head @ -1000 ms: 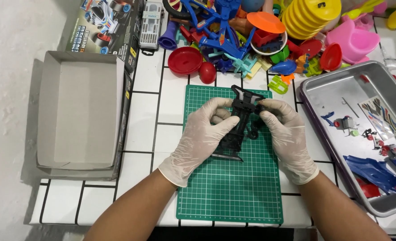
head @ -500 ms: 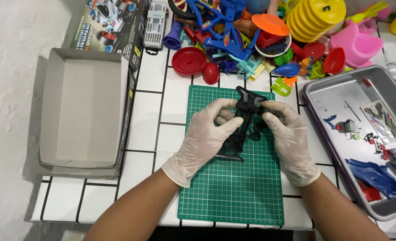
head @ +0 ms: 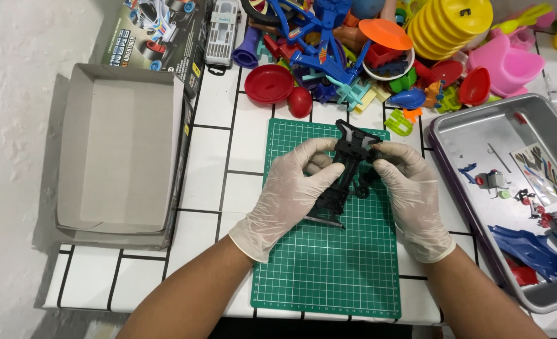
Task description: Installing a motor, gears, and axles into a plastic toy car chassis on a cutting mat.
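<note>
Far left of frame: empty grey cardboard box tray [head: 118,150] on white tiled table [head: 212,163]. Centre: green cutting mat [head: 329,270]. Above it, gloved left hand [head: 288,194] grasps black plastic chassis [head: 344,172] along its left side; gloved right hand [head: 410,191] pinches its upper right end. Right edge: metal tray [head: 460,135] with small parts. Top: heap of coloured plastic toys [head: 379,50].

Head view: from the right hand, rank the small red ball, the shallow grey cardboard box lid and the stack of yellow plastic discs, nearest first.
From the right hand:
1. Small red ball, up and left, just above the mat.
2. Stack of yellow plastic discs, top edge, in the toy pile.
3. Shallow grey cardboard box lid, far left.
</note>
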